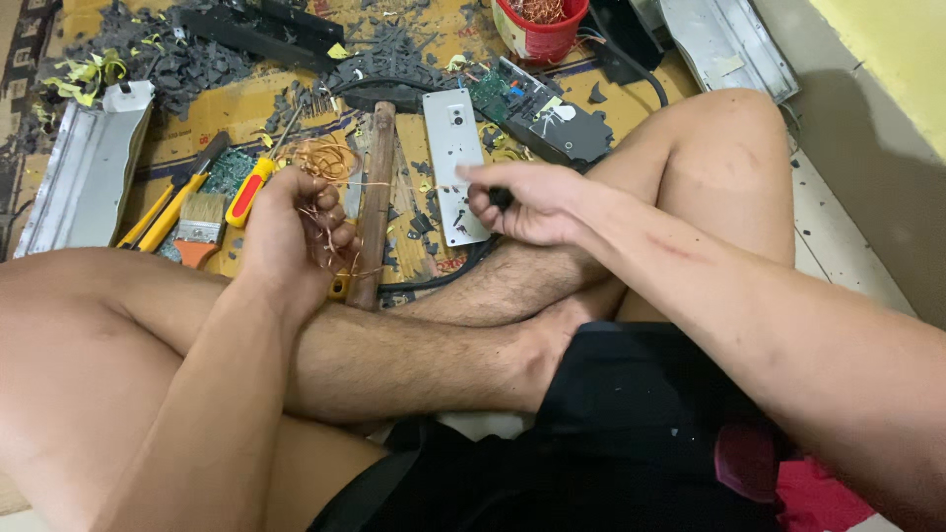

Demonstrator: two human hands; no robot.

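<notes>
I sit on the floor with my legs crossed, and around my knees there is much scrap. In front of me lies a wooden handle (375, 202), and just beside it a grey metal plate (455, 163) with small holes. To the left I see a paint brush (200, 227), a screwdriver with yellow and red grip (248, 193) and a long metal tray (87, 167). Farther away stands a red bucket (539, 32) with copper wire inside, and near it a green circuit board (500, 91) with a dark part. Black plastic pieces (168, 54) cover the cardboard at the top. A loose coil of copper wire (325, 158) lies just behind my left hand. My left hand (291, 232) is raised over my shin, the fingers curled closed around a bundle of thin copper strands (325, 232), which stick out between the fingers and hang down. My right hand (522, 202) comes from the right side over my knee, its fingers pinching a small black piece (502, 198); what it is exactly I cannot tell. A thin strand seems to run between both hands, above the plate.
</notes>
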